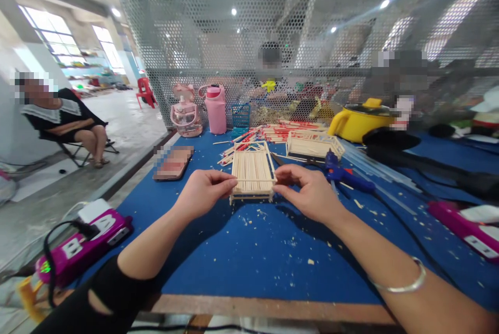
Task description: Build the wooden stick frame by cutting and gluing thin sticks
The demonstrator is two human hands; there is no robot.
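Note:
Between my hands is a small bed-like frame made of pale wooden sticks (252, 168), with a slatted middle and raised rails. My left hand (210, 188) pinches its near left corner between thumb and fingers. On the near right corner, the thumb and fingertips of my right hand (304, 188) are closed in the same way. A second stick frame (312, 146) sits behind and to the right. Close to it lies a blue glue gun (346, 175), its cord running toward the right front. Red-tipped sticks (273, 134) are heaped behind the frame.
A phone (174, 162), a pink bottle (215, 109) and a clear pink-handled bottle (186, 116) stand left. Right are a yellow pot (360, 121) and clear glue sticks (374, 170). Purple power strips (83, 243) flank the blue table (234, 266). Behind is perforated mesh (218, 27); a person sits left.

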